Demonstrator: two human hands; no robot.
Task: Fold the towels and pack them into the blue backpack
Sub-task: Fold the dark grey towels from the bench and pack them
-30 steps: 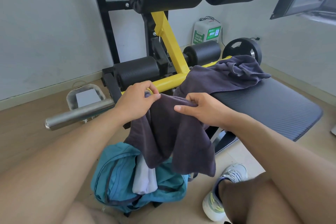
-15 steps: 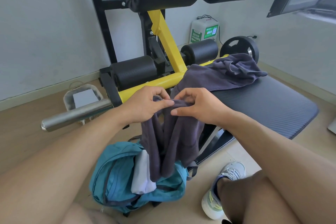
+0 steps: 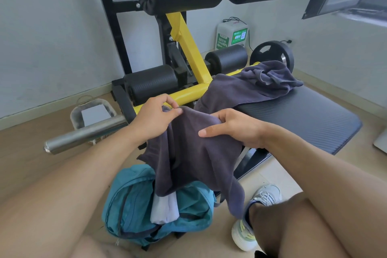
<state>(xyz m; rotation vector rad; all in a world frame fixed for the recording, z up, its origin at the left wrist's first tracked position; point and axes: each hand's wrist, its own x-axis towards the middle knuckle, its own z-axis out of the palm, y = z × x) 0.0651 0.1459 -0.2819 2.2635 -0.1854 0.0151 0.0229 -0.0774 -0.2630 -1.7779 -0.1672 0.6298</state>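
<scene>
Above the blue backpack [image 3: 134,201], item one: a dark grey towel [image 3: 194,153], held up by both my hands and hanging so its lower edge drapes over the backpack's open mouth. My left hand [image 3: 154,119] pinches the towel's top edge between thumb and forefinger, knuckles up, forearm reaching in from the lower left. My right hand [image 3: 234,128] grips the cloth just beside it, fingers curled over the fold, thumb pointing left across the fabric. Item two: a pale folded towel [image 3: 164,208], standing in the backpack's opening. Item three: another dark towel [image 3: 257,84], crumpled on the black bench pad [image 3: 303,119] beyond the backpack. Item four: my white sneaker [image 3: 251,222], on the floor right of the backpack.
</scene>
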